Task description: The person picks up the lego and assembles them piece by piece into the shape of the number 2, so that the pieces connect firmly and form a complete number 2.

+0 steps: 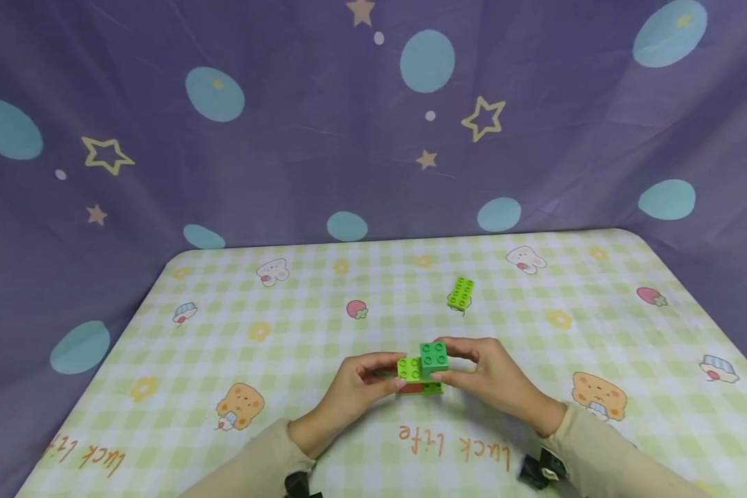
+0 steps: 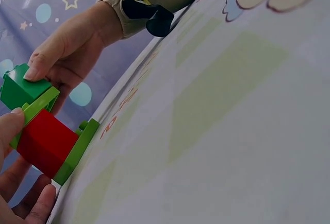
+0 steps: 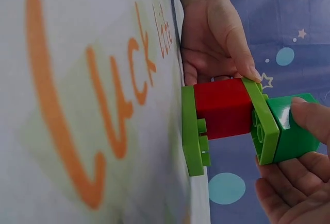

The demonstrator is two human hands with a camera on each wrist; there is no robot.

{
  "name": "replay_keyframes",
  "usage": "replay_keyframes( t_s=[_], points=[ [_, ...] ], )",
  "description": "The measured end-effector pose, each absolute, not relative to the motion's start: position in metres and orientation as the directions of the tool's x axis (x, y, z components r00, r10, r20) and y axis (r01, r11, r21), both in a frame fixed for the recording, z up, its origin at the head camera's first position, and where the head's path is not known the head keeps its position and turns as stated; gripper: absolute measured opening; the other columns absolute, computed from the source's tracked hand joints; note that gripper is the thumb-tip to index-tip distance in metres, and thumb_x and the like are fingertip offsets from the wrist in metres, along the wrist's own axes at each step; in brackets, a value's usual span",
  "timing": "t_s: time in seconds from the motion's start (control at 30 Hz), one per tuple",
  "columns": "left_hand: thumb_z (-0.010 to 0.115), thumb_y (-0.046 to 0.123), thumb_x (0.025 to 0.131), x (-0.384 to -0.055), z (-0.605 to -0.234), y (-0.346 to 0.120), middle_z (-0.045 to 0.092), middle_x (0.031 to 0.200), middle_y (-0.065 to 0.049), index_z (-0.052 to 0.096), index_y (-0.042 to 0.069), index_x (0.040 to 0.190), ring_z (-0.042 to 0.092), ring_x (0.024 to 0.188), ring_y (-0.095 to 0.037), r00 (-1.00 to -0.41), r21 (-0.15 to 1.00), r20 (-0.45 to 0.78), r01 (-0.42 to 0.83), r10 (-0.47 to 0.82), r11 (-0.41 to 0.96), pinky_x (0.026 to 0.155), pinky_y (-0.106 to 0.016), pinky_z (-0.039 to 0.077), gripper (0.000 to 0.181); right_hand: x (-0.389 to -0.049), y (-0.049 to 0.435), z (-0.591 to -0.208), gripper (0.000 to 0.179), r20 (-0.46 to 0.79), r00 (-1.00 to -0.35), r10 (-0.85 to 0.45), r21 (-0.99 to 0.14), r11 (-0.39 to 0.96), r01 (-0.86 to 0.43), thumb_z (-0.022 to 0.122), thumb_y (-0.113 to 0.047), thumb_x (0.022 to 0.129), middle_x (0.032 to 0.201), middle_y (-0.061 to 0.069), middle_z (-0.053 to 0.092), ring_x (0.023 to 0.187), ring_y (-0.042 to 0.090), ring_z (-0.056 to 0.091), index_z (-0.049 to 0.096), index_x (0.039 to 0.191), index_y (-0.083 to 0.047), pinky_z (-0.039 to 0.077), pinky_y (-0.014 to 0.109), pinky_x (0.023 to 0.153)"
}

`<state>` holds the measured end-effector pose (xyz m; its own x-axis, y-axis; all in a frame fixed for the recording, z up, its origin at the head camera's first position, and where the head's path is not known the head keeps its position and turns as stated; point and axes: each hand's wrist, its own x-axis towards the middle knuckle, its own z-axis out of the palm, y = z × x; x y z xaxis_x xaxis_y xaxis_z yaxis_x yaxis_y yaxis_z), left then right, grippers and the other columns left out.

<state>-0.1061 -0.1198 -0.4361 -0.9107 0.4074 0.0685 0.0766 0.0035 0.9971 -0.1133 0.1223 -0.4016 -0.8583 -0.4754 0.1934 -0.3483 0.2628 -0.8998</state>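
Note:
A small stack of building blocks stands on the table in front of me. Its base is a lime plate (image 3: pixel 192 147), with a red block (image 3: pixel 223 108) on one end of it. On the red block lies a second lime plate (image 1: pixel 409 368), overhanging toward the right. My left hand (image 1: pixel 356 386) holds the stack from the left, thumb at the upper plate's edge. With thumb and fingers, my right hand (image 1: pixel 501 379) pinches a dark green block (image 1: pixel 434 357) at the upper plate's right end, its underside right at the plate.
A separate lime plate (image 1: pixel 460 294) with studs up lies farther back on the table, right of centre. The checked tablecloth (image 1: pixel 299 304) carries printed cartoons and lettering. Behind the table hangs a purple curtain (image 1: pixel 299 180).

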Motion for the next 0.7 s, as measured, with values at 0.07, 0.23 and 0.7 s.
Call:
replay_keyframes(
  t_s=[0.07,0.23,0.7],
  points=[
    [0.068,0.005,0.085,-0.1064,-0.4365,-0.1195,0.062,0.116,-0.025,0.059,-0.009,0.120,0.065,0.090,-0.015,-0.910,0.997,0.067,0.078,0.408,0.011,0.074,-0.023,0.053,0.039,-0.1134,0.1226,-0.4017,0.040,0.188,-0.858,-0.477,-0.901,0.263,-0.344,0.072,-0.032,0.082,0.117,0.004,0.066,0.107,0.018,0.062,0.067,0.115,-0.009,0.044,0.043,0.097],
    [0.069,0.006,0.085,-0.1064,-0.4368,-0.1197,0.062,0.117,-0.024,0.059,-0.008,0.120,0.065,0.089,-0.015,-0.913,0.997,0.055,0.070,0.404,0.021,0.074,-0.023,0.053,0.039,-0.1143,0.1226,-0.4030,0.040,0.186,-0.856,-0.482,-0.907,0.251,-0.338,0.072,-0.030,0.083,0.117,0.006,0.066,0.106,0.019,0.063,0.066,0.116,-0.007,0.045,0.042,0.096],
    [0.070,0.006,0.084,-0.1068,-0.4374,-0.1198,0.063,0.114,-0.023,0.060,-0.008,0.120,0.065,0.087,-0.013,-0.916,0.997,0.057,0.076,0.397,0.032,0.072,-0.022,0.053,0.039,-0.1147,0.1242,-0.4101,0.042,0.183,-0.873,-0.453,-0.926,0.219,-0.307,0.078,-0.026,0.077,0.118,0.006,0.065,0.112,0.018,0.059,0.068,0.113,-0.007,0.041,0.039,0.100]
  ],
)
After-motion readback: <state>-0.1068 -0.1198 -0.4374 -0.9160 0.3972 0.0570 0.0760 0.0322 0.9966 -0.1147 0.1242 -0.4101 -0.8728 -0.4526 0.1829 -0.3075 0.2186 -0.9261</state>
